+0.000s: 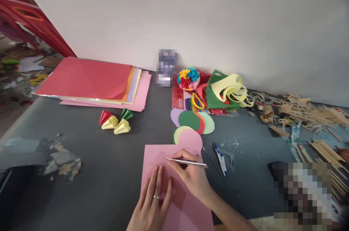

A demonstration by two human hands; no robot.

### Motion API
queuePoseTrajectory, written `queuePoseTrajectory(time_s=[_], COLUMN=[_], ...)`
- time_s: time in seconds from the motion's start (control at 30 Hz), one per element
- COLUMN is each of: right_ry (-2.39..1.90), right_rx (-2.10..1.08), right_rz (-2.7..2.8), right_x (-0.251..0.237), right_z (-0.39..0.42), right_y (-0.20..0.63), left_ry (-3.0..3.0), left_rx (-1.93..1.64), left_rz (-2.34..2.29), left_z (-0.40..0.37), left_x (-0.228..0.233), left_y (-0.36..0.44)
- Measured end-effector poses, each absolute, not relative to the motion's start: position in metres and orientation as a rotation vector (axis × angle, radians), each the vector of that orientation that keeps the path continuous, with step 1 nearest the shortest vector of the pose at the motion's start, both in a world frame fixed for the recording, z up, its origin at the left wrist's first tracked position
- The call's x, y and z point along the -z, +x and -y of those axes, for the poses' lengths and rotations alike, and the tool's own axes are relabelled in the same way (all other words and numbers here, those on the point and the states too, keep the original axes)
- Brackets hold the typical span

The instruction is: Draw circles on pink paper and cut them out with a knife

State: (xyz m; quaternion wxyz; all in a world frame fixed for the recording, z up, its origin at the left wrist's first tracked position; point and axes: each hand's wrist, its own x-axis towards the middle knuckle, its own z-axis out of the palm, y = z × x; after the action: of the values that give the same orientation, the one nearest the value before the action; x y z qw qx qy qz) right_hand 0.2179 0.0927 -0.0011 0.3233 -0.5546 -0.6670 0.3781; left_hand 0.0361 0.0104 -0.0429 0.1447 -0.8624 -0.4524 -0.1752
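Note:
A pink sheet of paper [188,214] lies on the dark table in front of me. My left hand [152,200] rests flat on it, fingers stretched out and a ring on one of them. In my right hand [194,178] is a slim silver pen-shaped tool [188,162], gripped like a pencil. Its tip points left at the upper part of the sheet; whether it touches the paper I cannot tell. Just beyond the sheet's top edge lie overlapping paper ovals, a pink one [191,140] on top and a green one [188,120] farther back.
A stack of coloured sheets [89,78] lies back left, with small folded paper cones [121,126] before it. A phone [166,67] leans on the wall beside a paper ball [188,79] and cut scraps [229,89]. Pens [220,160] lie right; wooden sticks [308,111] clutter the far right.

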Motion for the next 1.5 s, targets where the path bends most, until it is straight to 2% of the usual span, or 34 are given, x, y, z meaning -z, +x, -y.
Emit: queuePoseTrajectory(time_s=[0.1,0.23,0.43,0.63,0.97,1.5], right_ry=[-1.402,-1.364,-1.437,-1.461,-1.401,-1.3], right_rx=[-0.96,-1.143,-1.242,-1.126,-1.156,-0.89], right_rz=[1.843,1.799,1.706,1.68,1.836,1.941], right_x=[0.001,-0.005,0.005,0.021,0.01,0.011], right_z=[-0.095,-0.097,-0.093,-0.086,-0.091,-0.092], right_y=[0.222,0.227,0.231,0.234,0.241,0.234], left_ry=[-2.49,-2.544,-2.55,-2.507,-2.471,-2.509], left_rx=[0.499,0.472,0.448,0.461,0.387,0.375], left_rz=[1.302,1.327,1.326,1.358,1.358,1.341], left_z=[-0.011,-0.013,-0.015,-0.019,-0.014,-0.017], left_x=[0.041,0.042,0.046,0.046,0.05,0.044], left_y=[0.038,0.036,0.036,0.04,0.041,0.041])
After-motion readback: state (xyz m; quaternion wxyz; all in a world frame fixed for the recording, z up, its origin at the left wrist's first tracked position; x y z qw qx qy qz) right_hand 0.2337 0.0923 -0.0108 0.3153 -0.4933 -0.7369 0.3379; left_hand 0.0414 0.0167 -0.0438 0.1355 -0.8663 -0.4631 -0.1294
